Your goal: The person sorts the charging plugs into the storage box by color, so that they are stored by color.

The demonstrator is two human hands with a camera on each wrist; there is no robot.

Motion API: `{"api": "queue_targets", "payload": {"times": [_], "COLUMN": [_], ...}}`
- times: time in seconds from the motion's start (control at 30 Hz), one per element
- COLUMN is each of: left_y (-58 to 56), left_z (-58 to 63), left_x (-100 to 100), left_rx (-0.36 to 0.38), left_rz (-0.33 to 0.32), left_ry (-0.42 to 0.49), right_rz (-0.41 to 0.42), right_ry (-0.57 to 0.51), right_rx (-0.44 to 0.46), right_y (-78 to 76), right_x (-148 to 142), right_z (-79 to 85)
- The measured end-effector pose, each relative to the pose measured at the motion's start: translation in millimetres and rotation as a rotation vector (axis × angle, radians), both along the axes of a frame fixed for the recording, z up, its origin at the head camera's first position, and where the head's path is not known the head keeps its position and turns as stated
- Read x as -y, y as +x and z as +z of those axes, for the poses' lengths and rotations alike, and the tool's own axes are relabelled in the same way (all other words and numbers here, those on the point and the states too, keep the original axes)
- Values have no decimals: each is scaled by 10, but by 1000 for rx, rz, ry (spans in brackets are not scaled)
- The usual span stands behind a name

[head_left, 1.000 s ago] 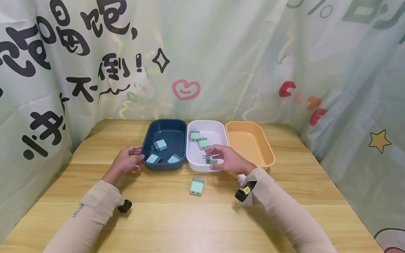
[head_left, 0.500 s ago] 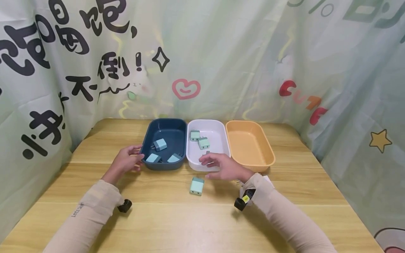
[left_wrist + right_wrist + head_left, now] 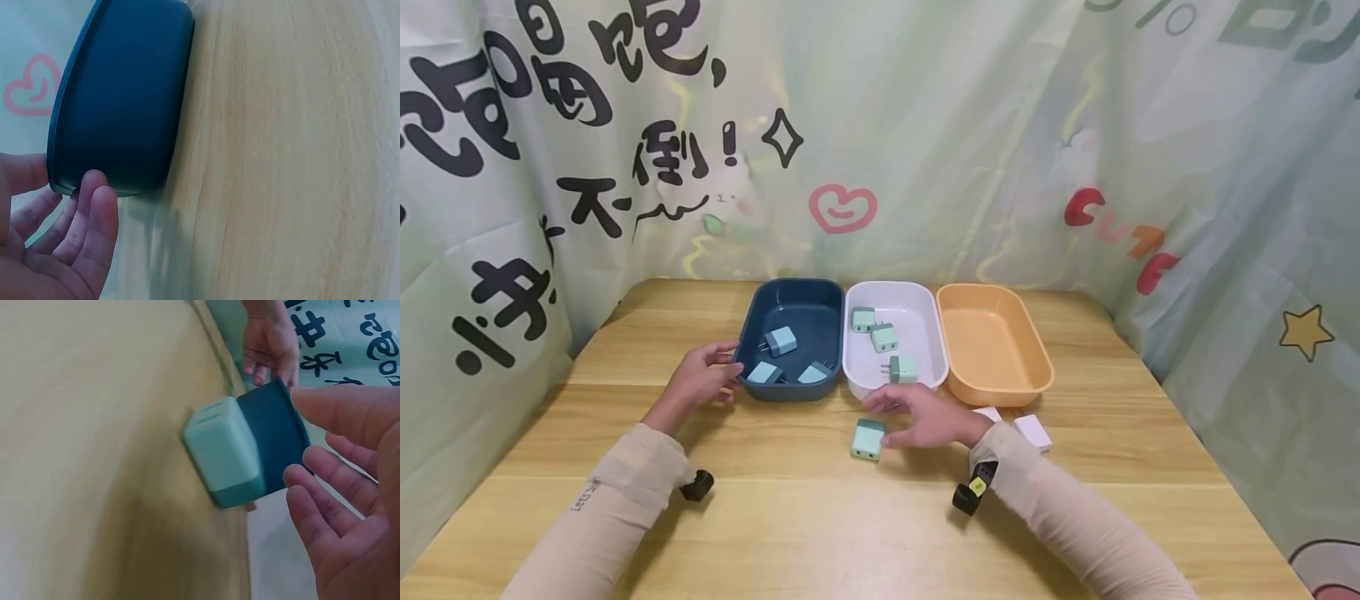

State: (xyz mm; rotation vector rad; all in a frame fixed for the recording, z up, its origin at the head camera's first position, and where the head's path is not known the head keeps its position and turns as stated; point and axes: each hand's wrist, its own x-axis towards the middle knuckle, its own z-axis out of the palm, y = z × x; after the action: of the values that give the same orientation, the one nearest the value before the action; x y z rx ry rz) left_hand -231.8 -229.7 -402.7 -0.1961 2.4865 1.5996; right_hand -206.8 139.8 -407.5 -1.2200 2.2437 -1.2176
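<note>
Mint-green two-port charger [image 3: 868,439] on desk [image 3: 790,517], just off the thumb tip of the right hand [image 3: 928,418]; fingers apart, nothing held. Looks light, stiff, slightly slick plastic to me, hard to damage; pinch across side walls. Left hand [image 3: 702,379]: fingers loose against navy tray [image 3: 125,94].

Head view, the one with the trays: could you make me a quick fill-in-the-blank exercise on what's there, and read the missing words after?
1. Inside the dark blue tray lie ____ blue wall chargers.
2. The person's ____ hand touches the dark blue tray.
3. The right hand is beside the green wall charger lying on the ____.
4. On the curtain, the pink outline forms a ____.

Missing words: three; left; table; heart.
</note>
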Motion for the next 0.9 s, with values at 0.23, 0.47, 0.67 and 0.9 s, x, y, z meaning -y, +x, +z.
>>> {"api": "queue_targets", "payload": {"times": [0.23,0.47,0.67,0.9], "left_y": [-21,-25,10,-7], "left_z": [-1,-5,-32,-32], "left_x": [-9,-14,2,4], "left_rx": [2,4,23,-14], "left_rz": [-2,-1,2,-8], "left_ry": [4,-5,-11,1], "right_rz": [4,7,2,-30], "right_ry": [54,76,113,130], "right_rx": [-40,-84,-82,-121], "right_y": [40,-5,26,21], "right_x": [36,57,110,128], "right_z": [-61,-156,-186,-155]}}
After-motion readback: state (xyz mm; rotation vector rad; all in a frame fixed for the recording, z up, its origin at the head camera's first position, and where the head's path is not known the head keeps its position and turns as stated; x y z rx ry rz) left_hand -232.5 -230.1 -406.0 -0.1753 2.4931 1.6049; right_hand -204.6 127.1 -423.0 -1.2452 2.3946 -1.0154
